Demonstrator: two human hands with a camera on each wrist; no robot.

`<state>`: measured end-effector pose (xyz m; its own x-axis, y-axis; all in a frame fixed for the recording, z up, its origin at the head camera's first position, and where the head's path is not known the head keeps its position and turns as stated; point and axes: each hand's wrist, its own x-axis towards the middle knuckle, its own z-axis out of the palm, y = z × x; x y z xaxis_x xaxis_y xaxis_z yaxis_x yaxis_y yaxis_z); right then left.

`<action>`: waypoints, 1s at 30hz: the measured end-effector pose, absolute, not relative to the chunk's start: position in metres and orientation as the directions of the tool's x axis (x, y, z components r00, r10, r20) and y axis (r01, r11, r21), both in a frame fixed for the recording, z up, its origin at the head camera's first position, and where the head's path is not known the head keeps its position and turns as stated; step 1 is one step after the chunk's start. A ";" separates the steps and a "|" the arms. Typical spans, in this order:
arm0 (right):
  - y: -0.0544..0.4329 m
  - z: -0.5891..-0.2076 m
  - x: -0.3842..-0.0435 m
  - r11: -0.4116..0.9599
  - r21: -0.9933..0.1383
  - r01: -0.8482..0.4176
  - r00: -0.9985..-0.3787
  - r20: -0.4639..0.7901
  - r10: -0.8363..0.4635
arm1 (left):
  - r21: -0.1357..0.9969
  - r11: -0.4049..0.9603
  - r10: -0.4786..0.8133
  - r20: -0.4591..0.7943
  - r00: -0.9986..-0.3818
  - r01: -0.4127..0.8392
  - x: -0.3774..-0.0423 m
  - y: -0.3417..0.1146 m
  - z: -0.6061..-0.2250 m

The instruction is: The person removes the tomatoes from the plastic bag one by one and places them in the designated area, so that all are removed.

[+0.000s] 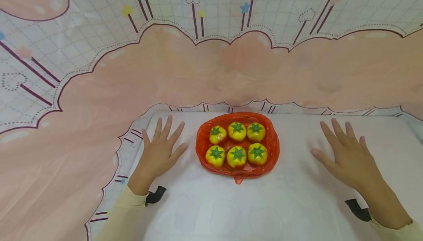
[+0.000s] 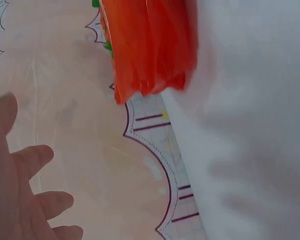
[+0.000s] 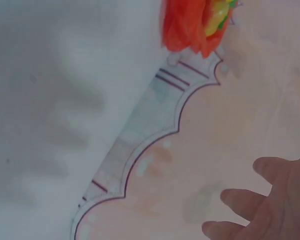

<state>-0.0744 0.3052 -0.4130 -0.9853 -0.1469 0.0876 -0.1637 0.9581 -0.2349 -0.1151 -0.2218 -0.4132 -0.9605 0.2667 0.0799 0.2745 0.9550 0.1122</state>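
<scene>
In the head view an oval container covered with red plastic film (image 1: 273, 143) sits on the white table. Inside it, two rows hold several yellow toy fruits (image 1: 237, 157) with green star-shaped tops, like tomatoes or persimmons. My left hand (image 1: 158, 153) is spread to the left of the container, fingers straight and holding nothing. On the other side my right hand (image 1: 351, 162) is likewise spread, farther from the container. The left wrist view catches the film-covered side (image 2: 152, 47) beyond the fingers. In the right wrist view a yellow fruit (image 3: 217, 17) peeks over the red film (image 3: 181, 30).
The white tabletop (image 1: 244, 211) surrounds the container. Behind and to the left hangs a printed cloth (image 1: 238, 74) with pink clouds, stars and lines. A small red film tip (image 1: 238, 180) sticks out at the container's front. Black straps (image 1: 156, 195) show at both wrists.
</scene>
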 end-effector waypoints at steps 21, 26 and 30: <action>0.243 -0.422 -0.087 0.876 -0.440 -0.199 -0.974 -0.011 -0.227 | 0.605 0.775 0.195 0.045 -0.980 0.182 -0.125 -0.183 -0.439; 0.233 -0.428 -0.090 0.830 -0.523 -0.193 -0.971 -0.021 -0.239 | 0.700 0.702 0.171 0.018 -0.985 0.134 -0.130 -0.177 -0.451; 0.229 -0.436 -0.094 0.771 -0.601 -0.213 -0.963 -0.004 -0.269 | 0.766 0.633 0.165 0.013 -0.986 0.116 -0.134 -0.172 -0.460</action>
<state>-0.0942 0.2285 -0.4364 -0.9631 -0.2690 -0.0036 -0.2130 0.7705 -0.6008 -0.1339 -0.1719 -0.4596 -0.9861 0.1655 0.0129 0.1162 0.6327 0.7656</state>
